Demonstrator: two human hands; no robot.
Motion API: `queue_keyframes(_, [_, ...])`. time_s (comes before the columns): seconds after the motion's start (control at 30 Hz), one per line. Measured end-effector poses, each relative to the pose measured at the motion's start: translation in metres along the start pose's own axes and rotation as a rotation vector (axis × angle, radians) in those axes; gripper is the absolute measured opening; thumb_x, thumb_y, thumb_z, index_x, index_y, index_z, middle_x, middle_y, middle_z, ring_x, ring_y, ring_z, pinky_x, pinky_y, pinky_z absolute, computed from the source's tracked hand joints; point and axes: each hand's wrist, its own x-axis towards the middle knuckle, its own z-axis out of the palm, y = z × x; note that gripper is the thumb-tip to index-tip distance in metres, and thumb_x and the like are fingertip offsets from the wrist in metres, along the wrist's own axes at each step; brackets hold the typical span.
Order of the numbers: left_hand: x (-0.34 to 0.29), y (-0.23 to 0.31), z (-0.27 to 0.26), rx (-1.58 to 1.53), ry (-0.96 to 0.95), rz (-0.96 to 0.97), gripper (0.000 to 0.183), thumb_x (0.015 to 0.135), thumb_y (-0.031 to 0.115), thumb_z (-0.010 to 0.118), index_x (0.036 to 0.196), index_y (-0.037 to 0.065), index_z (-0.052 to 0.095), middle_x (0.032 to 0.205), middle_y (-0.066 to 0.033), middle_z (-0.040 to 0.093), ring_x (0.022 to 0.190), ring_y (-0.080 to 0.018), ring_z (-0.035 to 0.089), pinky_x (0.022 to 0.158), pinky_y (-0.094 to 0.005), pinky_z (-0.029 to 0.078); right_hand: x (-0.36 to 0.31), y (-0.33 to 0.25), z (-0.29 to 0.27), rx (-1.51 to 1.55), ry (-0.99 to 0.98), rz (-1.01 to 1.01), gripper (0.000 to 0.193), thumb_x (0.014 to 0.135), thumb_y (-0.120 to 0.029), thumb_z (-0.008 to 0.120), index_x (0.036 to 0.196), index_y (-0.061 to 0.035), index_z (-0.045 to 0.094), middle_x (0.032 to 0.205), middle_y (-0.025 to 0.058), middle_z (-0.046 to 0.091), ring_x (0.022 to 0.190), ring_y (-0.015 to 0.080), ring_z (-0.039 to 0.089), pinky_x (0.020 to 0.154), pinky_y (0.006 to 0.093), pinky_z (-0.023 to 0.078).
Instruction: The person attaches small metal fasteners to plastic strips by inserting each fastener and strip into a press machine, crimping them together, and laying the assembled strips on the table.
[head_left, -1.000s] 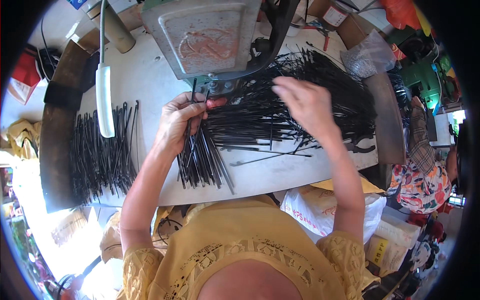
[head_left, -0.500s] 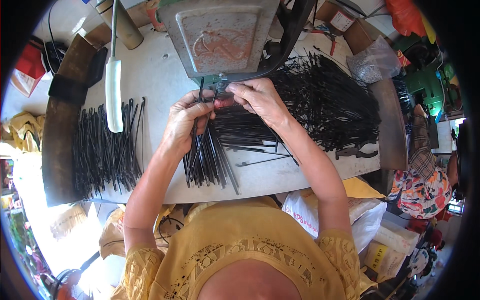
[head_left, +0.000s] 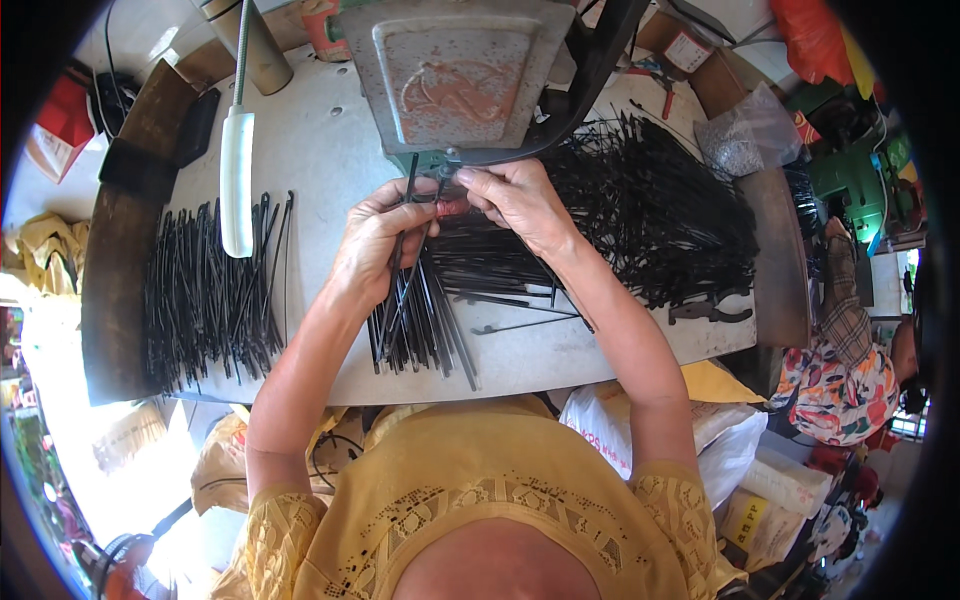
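Grey machine head (head_left: 455, 75) is cut off by the top edge; its underside, where both hands meet, is hidden. Fingertips of the left hand (head_left: 375, 245) and right hand (head_left: 515, 195) are too tightly clustered at upper centre to tell which rod each pinches; a small red part between them is too small to identify. The lower part of the black rod bundle (head_left: 420, 320) shows, its top is hidden under the left hand. The big rod pile (head_left: 660, 210) at right runs behind the right forearm. Clear bag (head_left: 740, 140) contents are too small to tell. A person in patterned cloth (head_left: 840, 375) is cut by the dark fisheye rim.
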Motion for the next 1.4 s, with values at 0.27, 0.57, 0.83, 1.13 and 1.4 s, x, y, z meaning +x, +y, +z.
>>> queue_keyframes(0.27, [0.000, -0.002, 0.000, 0.048, 0.008, -0.008, 0.017, 0.078, 0.007, 0.056, 0.096, 0.006, 0.055, 0.066, -0.0027, 0.055, 0.043, -0.0032, 0.038, 0.037, -0.0157, 0.027, -0.003, -0.003, 0.003, 0.048, 0.029, 0.104, 0.017, 0.084, -0.015, 0.053, 0.074, -0.0017, 0.055, 0.057, -0.0037, 0.042, 0.046, 0.0013, 0.032, 0.038, 0.0167, 0.023])
queue_keyframes(0.57, [-0.009, -0.001, -0.006, 0.118, -0.044, -0.048, 0.010, 0.080, 0.013, 0.058, 0.078, 0.003, 0.056, 0.063, -0.0033, 0.054, 0.044, -0.0043, 0.040, 0.038, -0.0170, 0.028, -0.015, 0.000, 0.006, 0.142, 0.009, 0.138, 0.016, 0.083, -0.014, 0.054, 0.081, 0.0022, 0.055, 0.062, 0.0016, 0.050, 0.044, 0.0034, 0.040, 0.037, 0.0163, 0.030])
queue_keyframes(0.83, [-0.002, -0.011, 0.009, 0.018, -0.006, 0.043, 0.009, 0.080, 0.011, 0.057, 0.080, 0.002, 0.057, 0.063, -0.0015, 0.053, 0.045, -0.0044, 0.039, 0.040, -0.0169, 0.029, -0.010, 0.003, 0.017, 0.164, 0.088, 0.059, 0.015, 0.083, -0.013, 0.054, 0.078, 0.0006, 0.057, 0.061, 0.0010, 0.051, 0.044, 0.0040, 0.042, 0.037, 0.0174, 0.032])
queue_keyframes(1.13, [0.002, -0.018, 0.017, -0.014, 0.101, 0.068, 0.010, 0.079, 0.011, 0.059, 0.079, 0.003, 0.052, 0.064, -0.0014, 0.051, 0.045, -0.0044, 0.039, 0.039, -0.0167, 0.029, -0.002, 0.010, 0.023, 0.120, 0.133, 0.039, 0.016, 0.083, -0.013, 0.053, 0.076, 0.0003, 0.058, 0.057, 0.0008, 0.051, 0.044, 0.0049, 0.044, 0.037, 0.0184, 0.033])
queue_keyframes(1.4, [0.005, -0.012, 0.020, -0.024, 0.194, 0.082, 0.019, 0.075, 0.004, 0.059, 0.086, 0.000, 0.044, 0.061, -0.0055, 0.052, 0.041, -0.0069, 0.040, 0.034, -0.0194, 0.029, -0.017, -0.005, 0.016, -0.176, 0.099, 0.139, 0.023, 0.085, -0.021, 0.052, 0.078, 0.0002, 0.058, 0.062, 0.0032, 0.054, 0.046, 0.0067, 0.049, 0.038, 0.0188, 0.037])
